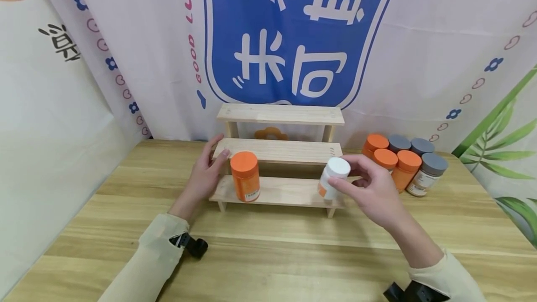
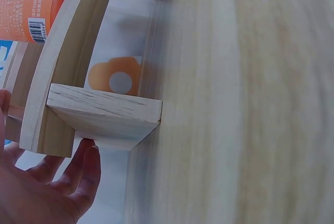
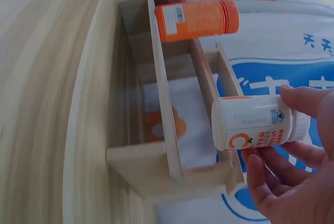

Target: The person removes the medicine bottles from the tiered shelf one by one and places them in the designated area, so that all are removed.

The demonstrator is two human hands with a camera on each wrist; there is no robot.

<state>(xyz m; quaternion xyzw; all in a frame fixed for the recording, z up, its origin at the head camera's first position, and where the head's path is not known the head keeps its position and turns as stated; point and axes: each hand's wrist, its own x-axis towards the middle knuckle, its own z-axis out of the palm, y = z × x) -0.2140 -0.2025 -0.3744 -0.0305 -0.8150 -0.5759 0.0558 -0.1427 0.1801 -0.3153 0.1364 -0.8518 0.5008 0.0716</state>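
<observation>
A pale wooden three-step rack (image 1: 281,191) stands on the table, with an orange bottle (image 1: 245,177) upright toward the left of its lowest step. My right hand (image 1: 373,190) pinches a white bottle (image 1: 334,176) near its cap, thumb on one side and fingers on the other. That vitamin bottle (image 3: 250,125), with an orange mark on its label, is held slightly tilted over the right end of the lowest step. At the rack's left end, my left hand (image 1: 205,171) grips the middle step. In the left wrist view its fingers (image 2: 86,169) bend around the step's end.
To the right of the rack, several bottles stand grouped, some with orange caps (image 1: 375,141) and others with grey caps (image 1: 434,164). A white curtain (image 1: 168,59) with a blue panel hangs directly behind the rack. Wooden table (image 1: 268,255) surface extends in front.
</observation>
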